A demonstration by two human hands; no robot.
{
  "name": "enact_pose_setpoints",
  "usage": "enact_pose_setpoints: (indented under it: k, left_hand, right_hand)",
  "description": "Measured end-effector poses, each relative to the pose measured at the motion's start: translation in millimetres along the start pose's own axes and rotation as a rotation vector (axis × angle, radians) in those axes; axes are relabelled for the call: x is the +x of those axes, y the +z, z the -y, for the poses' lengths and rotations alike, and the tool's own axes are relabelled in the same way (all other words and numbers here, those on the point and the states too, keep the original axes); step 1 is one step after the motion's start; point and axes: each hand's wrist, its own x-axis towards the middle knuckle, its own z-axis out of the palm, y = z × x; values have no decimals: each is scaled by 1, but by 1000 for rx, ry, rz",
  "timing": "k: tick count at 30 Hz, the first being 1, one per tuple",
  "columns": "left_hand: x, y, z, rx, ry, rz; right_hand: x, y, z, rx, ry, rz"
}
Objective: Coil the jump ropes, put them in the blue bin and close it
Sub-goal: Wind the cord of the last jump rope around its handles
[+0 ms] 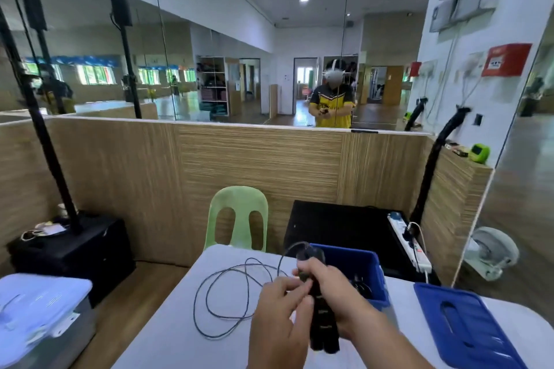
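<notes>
Head view: left hand (pixel 280 305), right hand (pixel 334 286) grip handles (pixel 323 319) (cord (pixel 195 305) leftward).

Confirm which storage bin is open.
The blue bin on the white table; its blue lid lies flat to its right. The grey bin at lower left has its pale lid on.

A pale green plastic chair (pixel 238 213) is set behind the white table (pixel 168 338), against a wood-grain partition wall (pixel 257 165) topped by a large mirror (pixel 224 69). A white power strip (pixel 409 242) is laid along a black case (pixel 338 228). A grey storage box with a pale lid (pixel 42 308) is placed at the left.
</notes>
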Motion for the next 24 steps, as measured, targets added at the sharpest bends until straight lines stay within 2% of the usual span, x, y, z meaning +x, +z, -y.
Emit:
enact_pose_setpoints:
  k: [2, 5, 8, 11, 15, 21, 24]
  left_hand:
    - [18, -12, -3, -75, -6, -26]
    - [56, -24, -15, -143, 52, -101]
    - [96, -29, -31, -221, 71, -69]
    - [129, -23, -44, -236, 60, 165]
    - [149, -16, -57, -225, -49, 545]
    - [150, -26, -86, -71, -47, 642]
    - [147, -33, -99, -215, -85, 729]
  right_hand:
    - [-7, -7, 9, -59, -12, 47]
    - [-16, -16, 25, 5, 37, 65]
    - [-29, -19, 37, 73, 116, 141]
    - [-41, -24, 44, 130, 107, 208]
    - [-56, -33, 56, 4, 69, 249]
    - [-79, -62, 82, -250, -76, 184]
    - [-87, -76, 98, -320, -165, 133]
